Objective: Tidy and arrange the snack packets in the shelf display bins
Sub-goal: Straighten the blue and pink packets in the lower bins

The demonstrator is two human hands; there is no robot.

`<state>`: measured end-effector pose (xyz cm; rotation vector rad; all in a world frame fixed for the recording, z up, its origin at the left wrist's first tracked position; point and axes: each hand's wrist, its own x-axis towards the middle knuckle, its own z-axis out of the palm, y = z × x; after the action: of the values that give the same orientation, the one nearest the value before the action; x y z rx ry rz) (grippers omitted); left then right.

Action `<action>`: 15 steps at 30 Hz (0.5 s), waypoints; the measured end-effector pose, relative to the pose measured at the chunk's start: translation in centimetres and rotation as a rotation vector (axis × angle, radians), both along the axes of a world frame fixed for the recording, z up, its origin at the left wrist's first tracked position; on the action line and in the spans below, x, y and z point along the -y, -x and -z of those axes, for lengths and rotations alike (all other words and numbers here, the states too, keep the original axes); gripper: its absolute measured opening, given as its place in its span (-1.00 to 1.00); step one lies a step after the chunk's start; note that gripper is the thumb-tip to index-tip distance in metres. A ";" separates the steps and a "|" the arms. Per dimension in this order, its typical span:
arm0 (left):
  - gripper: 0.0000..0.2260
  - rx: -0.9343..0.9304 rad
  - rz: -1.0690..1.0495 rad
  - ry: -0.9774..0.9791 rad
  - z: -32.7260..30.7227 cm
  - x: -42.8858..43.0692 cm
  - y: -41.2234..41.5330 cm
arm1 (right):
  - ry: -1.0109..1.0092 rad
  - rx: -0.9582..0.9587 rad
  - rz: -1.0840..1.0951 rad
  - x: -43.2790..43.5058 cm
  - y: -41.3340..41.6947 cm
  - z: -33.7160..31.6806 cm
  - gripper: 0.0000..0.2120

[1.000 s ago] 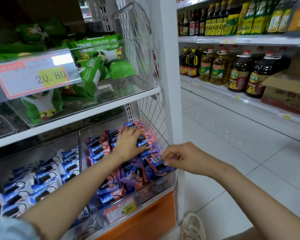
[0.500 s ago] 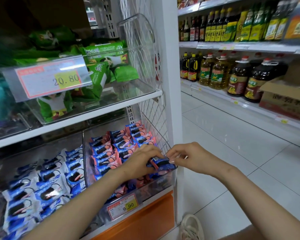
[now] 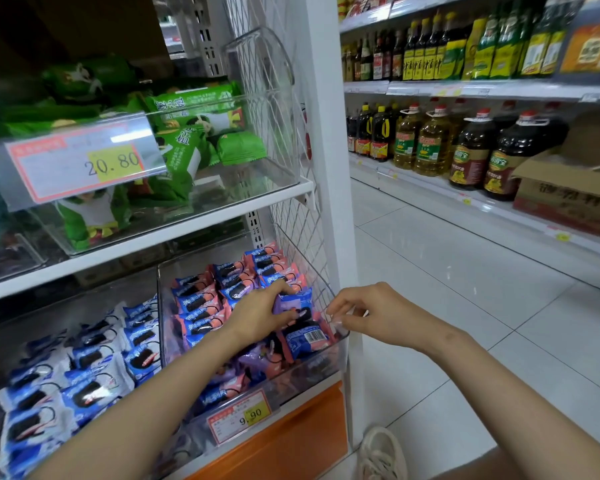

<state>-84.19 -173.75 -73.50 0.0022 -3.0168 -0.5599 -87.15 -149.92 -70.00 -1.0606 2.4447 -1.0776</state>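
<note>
- Head view: I take the clear bin (image 3: 341, 346) on the lower shelf as my landmark. Left of it, blue packets (image 3: 66, 393) lie in a heap.
- Above the bin, one shelf up, green packets (image 3: 187, 133) sit behind a 20.80 tag (image 3: 84, 164).
- Inside the bin, pink packets (image 3: 201, 303) stand in tidy rows at the back. Toward the front I see a loose jumble.
- On the bin's front face is a 9.90 tag (image 3: 243, 419).
- Left hand (image 3: 260, 317) reaches into the bin's front right part, fingers curled over a packet (image 3: 293, 303) and gripping it. That packet sits atop the jumble, near the bin's right wall.
- Right hand (image 3: 378, 313) is at the bin's front right corner, fingertips loosely curled by the rim. I cannot tell whether they pinch it.
- Right of the bin, across the aisle, bottles (image 3: 430, 143) and a box (image 3: 568, 192) line the shelves.
</note>
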 end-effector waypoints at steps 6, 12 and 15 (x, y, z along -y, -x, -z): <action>-0.61 -0.124 -0.043 -0.099 -1.1 -1.0 0.6 | -0.010 -0.019 -0.006 0.0 0.1 0.0 -0.89; -0.60 -0.101 -0.111 -0.344 -2.3 -0.6 -0.1 | -0.014 -0.008 -0.014 0.3 0.1 -0.3 -0.89; -0.79 -0.065 -0.145 -0.716 -3.3 -0.5 -1.3 | 0.071 0.067 -0.018 1.4 -0.4 -0.4 -0.89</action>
<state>-82.91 -173.24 -70.18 0.2310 -2.5519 -1.5319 -86.74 -151.36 -69.60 -1.0475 2.3564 -1.1831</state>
